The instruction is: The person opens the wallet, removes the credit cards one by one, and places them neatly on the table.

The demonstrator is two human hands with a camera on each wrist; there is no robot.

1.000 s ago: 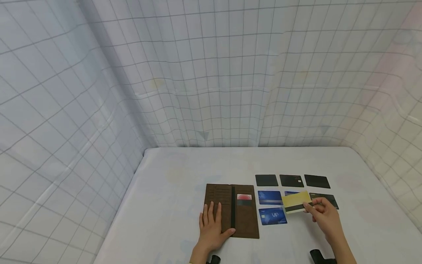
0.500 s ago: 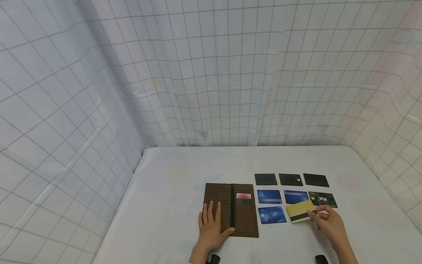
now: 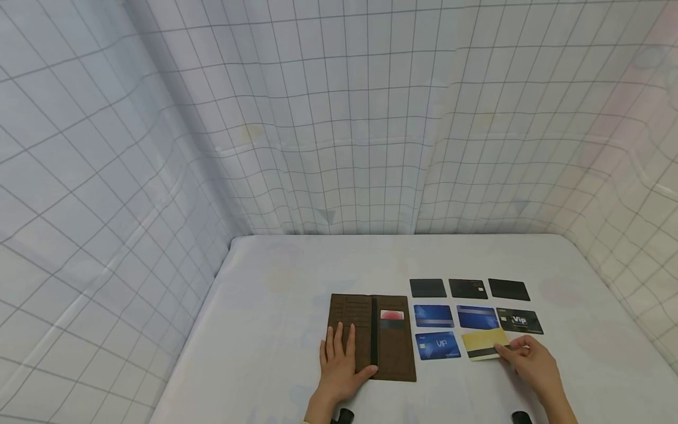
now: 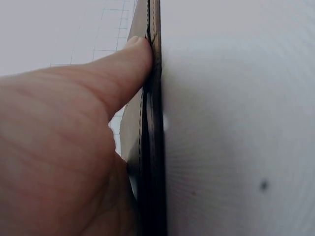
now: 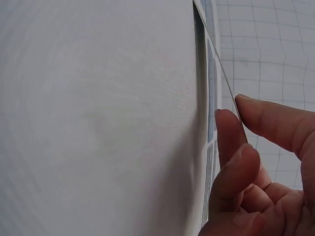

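Note:
A brown bifold wallet (image 3: 396,356) lies open on the table, a card with a red top (image 3: 392,315) showing in its right-hand slot. My left hand (image 3: 338,370) rests on the wallet's left half with fingers spread; in the left wrist view the thumb presses on the wallet edge (image 4: 154,29). To the right, my right hand (image 3: 534,364) pinches a yellow card (image 3: 484,340) with a dark stripe by its right end. The right wrist view shows this card edge-on, tilted, with the held end raised off the table.
Left of the yellow card lies a blue VIP card (image 3: 438,345). Behind are two blue cards (image 3: 434,316) and a black Vip card (image 3: 519,321). A back row holds three black cards (image 3: 428,288). Gridded white cloth (image 3: 339,147) walls surround the white table (image 3: 265,330).
My right hand has brought the yellow card down and slightly right, off the blue and black cards it covered, to the spot beside the blue VIP card. My left hand has stayed in place.

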